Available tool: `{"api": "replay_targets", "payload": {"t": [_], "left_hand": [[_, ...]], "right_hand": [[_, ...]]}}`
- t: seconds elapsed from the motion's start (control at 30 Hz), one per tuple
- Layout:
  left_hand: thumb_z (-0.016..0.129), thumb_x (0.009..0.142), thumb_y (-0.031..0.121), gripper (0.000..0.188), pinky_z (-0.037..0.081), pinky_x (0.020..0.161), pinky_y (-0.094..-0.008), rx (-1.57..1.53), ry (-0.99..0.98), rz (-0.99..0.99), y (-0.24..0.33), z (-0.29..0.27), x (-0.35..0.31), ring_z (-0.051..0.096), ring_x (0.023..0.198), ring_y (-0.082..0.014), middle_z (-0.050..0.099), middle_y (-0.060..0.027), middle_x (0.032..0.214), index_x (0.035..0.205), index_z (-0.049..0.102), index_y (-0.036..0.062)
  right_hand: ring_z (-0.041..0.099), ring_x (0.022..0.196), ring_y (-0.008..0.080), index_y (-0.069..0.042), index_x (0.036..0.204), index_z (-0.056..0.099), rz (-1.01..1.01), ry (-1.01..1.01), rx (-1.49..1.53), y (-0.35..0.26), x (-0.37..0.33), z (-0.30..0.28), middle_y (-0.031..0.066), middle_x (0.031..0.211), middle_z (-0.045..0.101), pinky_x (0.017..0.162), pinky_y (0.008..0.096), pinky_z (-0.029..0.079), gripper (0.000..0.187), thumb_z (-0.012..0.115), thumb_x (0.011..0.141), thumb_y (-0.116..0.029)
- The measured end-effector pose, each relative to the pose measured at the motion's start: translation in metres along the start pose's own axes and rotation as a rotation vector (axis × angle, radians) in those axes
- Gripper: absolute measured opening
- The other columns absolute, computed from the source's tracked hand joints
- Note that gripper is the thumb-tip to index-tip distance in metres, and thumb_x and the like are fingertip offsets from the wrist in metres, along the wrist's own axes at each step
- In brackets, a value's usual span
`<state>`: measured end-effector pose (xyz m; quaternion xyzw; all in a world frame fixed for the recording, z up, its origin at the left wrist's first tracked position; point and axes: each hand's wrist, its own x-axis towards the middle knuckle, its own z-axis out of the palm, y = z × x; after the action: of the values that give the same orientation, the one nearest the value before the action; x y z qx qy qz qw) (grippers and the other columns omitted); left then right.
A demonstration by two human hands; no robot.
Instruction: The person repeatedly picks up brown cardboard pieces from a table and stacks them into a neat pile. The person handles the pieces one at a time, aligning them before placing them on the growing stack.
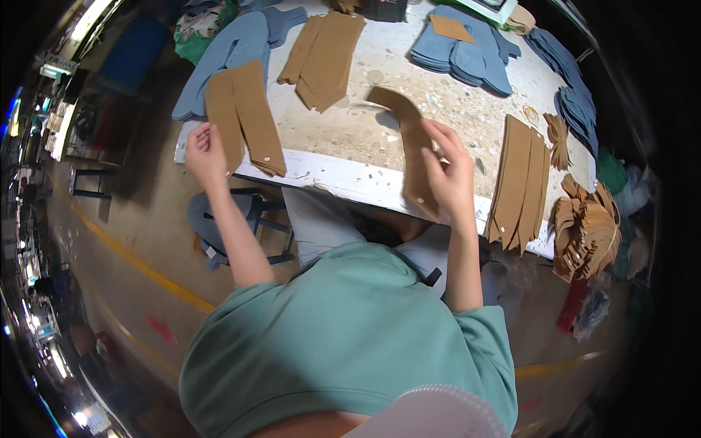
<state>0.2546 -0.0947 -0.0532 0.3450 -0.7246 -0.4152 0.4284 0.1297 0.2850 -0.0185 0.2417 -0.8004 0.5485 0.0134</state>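
At the table's near left edge, my left hand (206, 155) is closed, its thumb and fingertips pinched at the left edge of a brown strip (223, 117) in a pile. Beside that strip in the same pile lies another brown strip (257, 120), with a small pale tag near its lower end. My right hand (451, 166) is closed on the right side of a single long brown strip (416, 150). The upper end of that strip curls up off the table and bends left, while its lower end hangs by the front edge. The palm side of my left hand is partly hidden.
More brown strips lie in piles at the back (325, 55) and right (518, 182). Bundled brown pieces (586, 228) sit at the right corner. Stacked blue-grey pieces (467, 55) lie behind, others (234, 44) at left. A dark stool (244, 215) stands below the left edge.
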Motion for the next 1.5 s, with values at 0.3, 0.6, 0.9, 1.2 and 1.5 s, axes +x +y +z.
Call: {"api": "replay_targets", "payload": {"t": [0.3, 0.6, 0.9, 1.2, 1.5], "left_hand": [[0.063, 0.089, 0.003, 0.054, 0.044, 0.094, -0.0272, -0.655, -0.398, 0.063, 0.127, 0.038, 0.014, 0.059, 0.104, -0.0138, 0.063, -0.0129, 0.112, 0.138, 0.04, -0.0016], [0.063, 0.088, 0.001, 0.044, 0.046, 0.097, -0.0268, -0.654, -0.955, -0.038, 0.129, 0.108, -0.071, 0.061, 0.108, -0.0147, 0.057, -0.0083, 0.129, 0.131, 0.054, 0.0018], [0.061, 0.086, -0.005, 0.041, 0.056, 0.077, -0.025, -0.321, -0.942, -0.008, 0.09, 0.101, -0.136, 0.067, 0.093, -0.0175, 0.052, -0.0129, 0.125, 0.127, 0.055, -0.0033], [0.065, 0.083, -0.003, 0.035, 0.06, 0.071, -0.0281, -0.135, -0.755, 0.102, 0.104, 0.087, -0.154, 0.066, 0.089, -0.0182, 0.058, -0.0113, 0.111, 0.117, 0.062, 0.0], [0.07, 0.08, 0.003, 0.032, 0.059, 0.07, -0.0249, 0.02, -0.833, 0.18, 0.104, 0.087, -0.143, 0.062, 0.084, -0.012, 0.06, -0.007, 0.108, 0.112, 0.068, 0.0033]], "right_hand": [[0.055, 0.079, 0.0061, -0.006, 0.127, 0.06, 0.259, 0.077, 0.058, 0.036, -0.04, -0.024, 0.0046, 0.104, 0.06, 0.072, 0.0204, 0.046, 0.038, 0.056, 0.09, 0.001], [0.058, 0.065, 0.0094, -0.006, 0.121, 0.064, 0.151, 0.137, -0.115, 0.023, -0.042, -0.022, 0.0064, 0.101, 0.063, 0.06, 0.0234, 0.048, 0.034, 0.058, 0.088, -0.002], [0.058, 0.072, 0.0062, -0.007, 0.126, 0.062, 0.201, 0.093, 0.023, 0.025, -0.032, -0.002, 0.0057, 0.11, 0.061, 0.064, 0.0208, 0.048, 0.039, 0.061, 0.088, 0.001], [0.063, 0.071, 0.0135, -0.003, 0.122, 0.062, 0.192, 0.024, 0.021, 0.013, -0.03, 0.002, 0.0089, 0.106, 0.061, 0.066, 0.0253, 0.053, 0.038, 0.063, 0.085, 0.002], [0.064, 0.071, 0.0189, 0.0, 0.12, 0.062, 0.146, 0.003, -0.087, 0.003, -0.026, 0.003, 0.0109, 0.104, 0.06, 0.068, 0.0298, 0.053, 0.036, 0.061, 0.084, 0.003]]}}
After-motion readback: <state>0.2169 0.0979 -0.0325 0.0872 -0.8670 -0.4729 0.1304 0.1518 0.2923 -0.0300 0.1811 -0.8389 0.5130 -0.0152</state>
